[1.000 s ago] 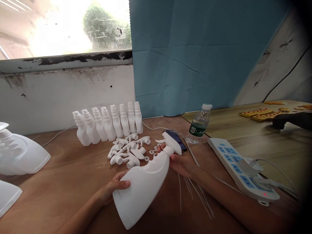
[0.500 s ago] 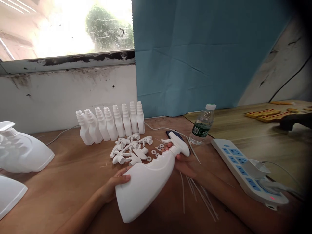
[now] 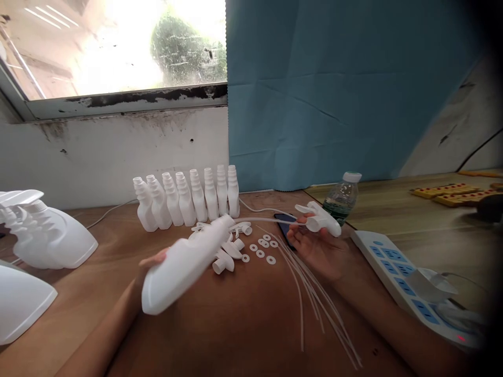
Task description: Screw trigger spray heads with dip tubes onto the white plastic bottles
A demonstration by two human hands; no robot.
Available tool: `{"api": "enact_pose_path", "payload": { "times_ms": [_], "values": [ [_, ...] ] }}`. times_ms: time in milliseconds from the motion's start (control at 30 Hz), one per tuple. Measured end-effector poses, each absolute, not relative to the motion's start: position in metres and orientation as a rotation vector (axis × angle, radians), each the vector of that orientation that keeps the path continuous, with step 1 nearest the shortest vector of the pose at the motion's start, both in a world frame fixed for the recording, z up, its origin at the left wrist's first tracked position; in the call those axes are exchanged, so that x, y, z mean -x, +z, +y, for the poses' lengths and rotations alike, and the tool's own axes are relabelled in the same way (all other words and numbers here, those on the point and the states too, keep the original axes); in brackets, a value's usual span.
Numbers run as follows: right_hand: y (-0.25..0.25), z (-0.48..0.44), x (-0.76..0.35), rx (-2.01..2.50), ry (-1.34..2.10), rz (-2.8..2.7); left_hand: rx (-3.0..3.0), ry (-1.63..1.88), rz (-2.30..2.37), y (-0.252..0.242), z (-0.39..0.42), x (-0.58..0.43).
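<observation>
A person sits at a brown wooden table (image 3: 243,324). The left hand (image 3: 151,262) wraps around the base of a white plastic spray bottle (image 3: 184,262), lifted and tilted with its open neck toward the right. The right hand (image 3: 318,251) pinches a white plastic trigger sprayer head (image 3: 320,220), whose thin dip tube (image 3: 259,220) spans the gap to the bottle's mouth. Head and bottle are apart, so this bottle has no head on it yet. Behind stand 8 uncapped white bottles (image 3: 188,201); loose trigger heads (image 3: 231,246), white washers (image 3: 263,248) and spare tubes (image 3: 310,293) lie waiting. At the left edge, larger white bottles with sprayer heads fitted (image 3: 51,235) lie on their sides.
</observation>
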State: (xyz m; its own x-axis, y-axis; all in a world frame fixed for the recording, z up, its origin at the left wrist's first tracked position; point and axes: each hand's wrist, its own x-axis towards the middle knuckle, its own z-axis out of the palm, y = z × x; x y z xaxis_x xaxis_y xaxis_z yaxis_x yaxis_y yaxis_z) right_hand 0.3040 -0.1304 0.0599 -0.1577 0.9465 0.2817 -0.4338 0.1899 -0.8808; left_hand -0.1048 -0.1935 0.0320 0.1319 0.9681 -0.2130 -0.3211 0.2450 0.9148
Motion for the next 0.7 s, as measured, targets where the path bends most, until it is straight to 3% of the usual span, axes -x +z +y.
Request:
{"api": "enact_pose_path", "payload": {
  "times_ms": [200, 300, 533, 700],
  "values": [
    [0.056, -0.128, -0.305, 0.520, 1.515, -1.057, -0.930, 2.116, 1.486, 0.041, -0.167, 0.143],
    [0.058, -0.133, -0.302, 0.466, 1.681, -0.957, -0.949, 2.347, 1.709, 0.037, -0.156, 0.164],
    [0.063, -0.138, -0.299, 0.300, 1.976, -0.626, -0.811, 2.124, 2.302, 0.018, -0.143, 0.206],
    [0.052, -0.131, -0.299, 0.421, 1.992, -0.530, -0.879, 1.926, 2.393, 0.011, -0.116, 0.217]
  ]
}}
